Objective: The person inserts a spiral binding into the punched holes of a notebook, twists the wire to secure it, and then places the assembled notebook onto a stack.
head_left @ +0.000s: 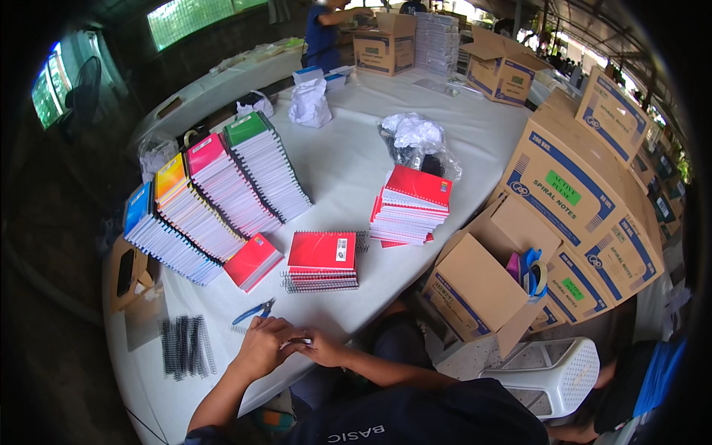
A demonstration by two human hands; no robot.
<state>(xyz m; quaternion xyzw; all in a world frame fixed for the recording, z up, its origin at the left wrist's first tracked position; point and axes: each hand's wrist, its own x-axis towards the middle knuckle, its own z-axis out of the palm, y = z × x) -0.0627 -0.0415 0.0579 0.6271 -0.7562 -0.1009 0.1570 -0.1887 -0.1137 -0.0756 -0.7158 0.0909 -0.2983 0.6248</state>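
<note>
My left hand (265,345) and my right hand (323,348) meet at the near edge of the table, fingers closed together. Between the fingertips shows a small pale bit; the rest is hidden, so I cannot tell what it is. Just beyond my left hand lies a pair of blue-handled pliers (253,312). To the left rests a bunch of black spiral binding coils (188,347). Ahead of my hands sits a stack of red spiral notebooks (321,251), with a smaller red pad (254,262) beside it.
Tall notebook rows in blue (139,210), yellow (172,175), pink (205,153) and green (248,128) stand left. Another red stack (410,204) is right, near crumpled plastic (420,137). An open carton (475,285), stacked cartons (564,185) and a white stool (571,374) flank the table. Someone (323,37) stands far off.
</note>
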